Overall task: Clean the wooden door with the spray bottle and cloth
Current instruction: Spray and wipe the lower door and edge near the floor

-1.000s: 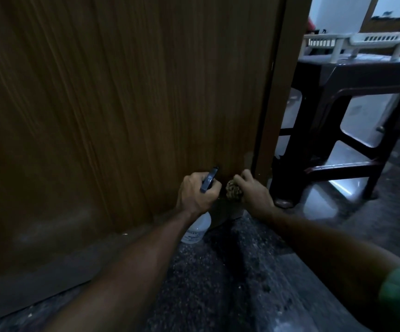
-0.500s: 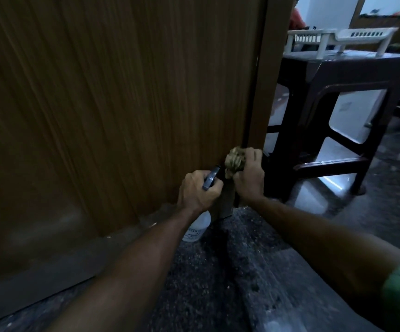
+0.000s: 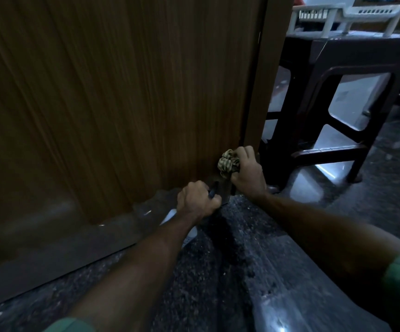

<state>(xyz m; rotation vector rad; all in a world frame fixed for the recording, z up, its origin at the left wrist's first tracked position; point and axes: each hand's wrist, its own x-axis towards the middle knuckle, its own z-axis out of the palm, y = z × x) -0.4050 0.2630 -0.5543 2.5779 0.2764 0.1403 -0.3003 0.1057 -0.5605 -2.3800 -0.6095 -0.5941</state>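
Wooden door (image 3: 112, 111) fills the left and centre of frame, grain vertical, bottom edge running diagonally along the dark speckled floor (image 3: 206, 283). Low on the door there's a dull hazy patch, left side; can't tell if it's wet or glare.

Left hand (image 3: 197, 201) low near the door's bottom right corner, fingers wrapped closed round the spray bottle (image 3: 189, 232). Dark trigger head pokes out above the knuckles, pointing at the door; white bottle body hangs below the wrist, mostly hidden by the forearm.

Right hand (image 3: 247, 172) just right of it and a bit higher, fingers clenched on a bunched patterned cloth (image 3: 227, 162). Cloth is pressed against the door face right at its vertical edge, near the bottom. Hands near each other, not touching.

Door frame (image 3: 263, 68) directly right of the cloth. Beyond it a dark table (image 3: 338, 58), leg close to the right hand, so room is tight on that side. White basket (image 3: 347, 13) on that surface. Open floor below both arms.
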